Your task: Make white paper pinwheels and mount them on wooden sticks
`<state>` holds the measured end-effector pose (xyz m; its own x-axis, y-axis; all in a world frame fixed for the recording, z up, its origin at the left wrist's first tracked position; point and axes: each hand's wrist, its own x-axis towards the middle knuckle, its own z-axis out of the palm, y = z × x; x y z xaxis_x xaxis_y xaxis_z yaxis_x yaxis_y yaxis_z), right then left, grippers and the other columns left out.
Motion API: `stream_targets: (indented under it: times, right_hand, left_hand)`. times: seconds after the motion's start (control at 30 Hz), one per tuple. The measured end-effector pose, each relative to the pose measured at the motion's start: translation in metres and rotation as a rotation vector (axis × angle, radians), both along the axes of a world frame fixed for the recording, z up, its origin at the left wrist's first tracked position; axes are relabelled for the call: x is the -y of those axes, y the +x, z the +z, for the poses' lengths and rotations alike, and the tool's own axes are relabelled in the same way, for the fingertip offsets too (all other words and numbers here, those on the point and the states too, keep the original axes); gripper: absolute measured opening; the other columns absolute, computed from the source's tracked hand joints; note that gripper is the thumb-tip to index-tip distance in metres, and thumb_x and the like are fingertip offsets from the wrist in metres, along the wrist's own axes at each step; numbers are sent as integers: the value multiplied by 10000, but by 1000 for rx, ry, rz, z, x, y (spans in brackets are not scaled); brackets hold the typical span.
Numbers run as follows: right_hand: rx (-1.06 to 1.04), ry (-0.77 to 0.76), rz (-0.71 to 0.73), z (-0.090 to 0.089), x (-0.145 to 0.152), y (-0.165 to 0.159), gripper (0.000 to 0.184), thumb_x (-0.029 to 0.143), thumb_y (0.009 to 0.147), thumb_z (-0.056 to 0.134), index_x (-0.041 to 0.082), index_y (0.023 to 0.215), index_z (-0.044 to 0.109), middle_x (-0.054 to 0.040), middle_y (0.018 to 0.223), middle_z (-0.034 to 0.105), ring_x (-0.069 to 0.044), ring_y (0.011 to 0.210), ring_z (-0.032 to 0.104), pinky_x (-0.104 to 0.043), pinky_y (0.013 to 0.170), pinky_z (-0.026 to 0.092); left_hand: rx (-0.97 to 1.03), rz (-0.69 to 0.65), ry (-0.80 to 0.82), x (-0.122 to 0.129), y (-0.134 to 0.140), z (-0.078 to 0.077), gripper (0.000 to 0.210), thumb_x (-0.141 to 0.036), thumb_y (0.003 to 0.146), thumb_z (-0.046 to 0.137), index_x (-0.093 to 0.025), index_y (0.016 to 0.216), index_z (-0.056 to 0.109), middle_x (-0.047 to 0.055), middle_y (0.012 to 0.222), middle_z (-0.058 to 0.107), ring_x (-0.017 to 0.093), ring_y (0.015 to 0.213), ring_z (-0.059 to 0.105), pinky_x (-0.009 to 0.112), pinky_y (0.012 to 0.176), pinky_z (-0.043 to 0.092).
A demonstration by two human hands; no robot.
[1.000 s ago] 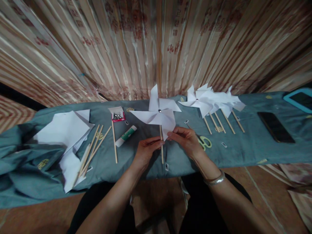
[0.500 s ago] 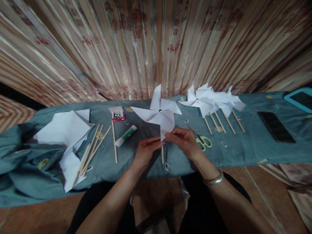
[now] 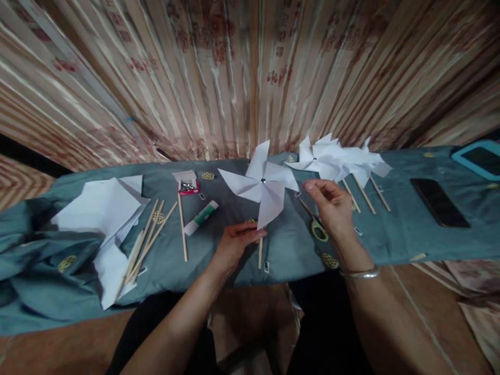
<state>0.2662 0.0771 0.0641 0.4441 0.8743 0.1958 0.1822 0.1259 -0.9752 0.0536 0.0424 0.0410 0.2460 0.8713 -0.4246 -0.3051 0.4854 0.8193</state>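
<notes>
A white paper pinwheel [image 3: 271, 198] with a shiny pin at its centre stands upright over the middle of the cloth. My left hand [image 3: 236, 244] is closed around its wooden stick [image 3: 260, 254], just below the blades. My right hand [image 3: 330, 203] is raised to the right of the pinwheel, thumb and fingers loosely bent, with nothing seen between them. A small gap separates its fingertips from the nearest blade tip. Under that hand lie scissors [image 3: 319, 230] with light green handles, partly covered by it.
Several finished pinwheels [image 3: 332, 156] lie at the back right, near a dark phone [image 3: 439, 203] and a blue-framed device [image 3: 478, 159]. To the left are a glue stick [image 3: 201, 217], a red box of pins [image 3: 188, 186], loose wooden sticks [image 3: 150, 242] and white paper sheets [image 3: 103, 208].
My right hand has let go of the pinwheel's lower blade and moved right and up, over the scissors. The pinwheel has shifted slightly right and its blades have turned a little.
</notes>
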Motion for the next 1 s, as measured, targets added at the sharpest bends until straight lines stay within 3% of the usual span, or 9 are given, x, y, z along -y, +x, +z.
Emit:
stream_targets:
  times: [0.23,0.5,1.0]
  right_hand:
    - [-37,-88,105,-6,-7,4,258,415,650,798,196,779,750,-10,732,725,-144,649,603,-298,656,486]
    - [-69,-75,65,-4,-4,0,173,371,631,794,213,674,737,21,634,677,-119,578,546,-273,598,446]
    - [-94,-120,178,-5,8,-14,240,434,646,797,208,638,715,28,572,611,-98,524,463,-240,513,361]
  left_hand:
    - [-20,-69,9,2,1,-1,287,-308,506,873,-177,751,801,58,766,754,137,702,610,246,684,444]
    - [-21,-19,-10,0,0,1,299,-303,485,886,-169,736,796,69,793,758,155,713,620,270,697,456]
    - [-33,43,22,-2,0,-1,290,-305,514,880,-180,761,796,63,753,749,164,713,635,286,690,464]
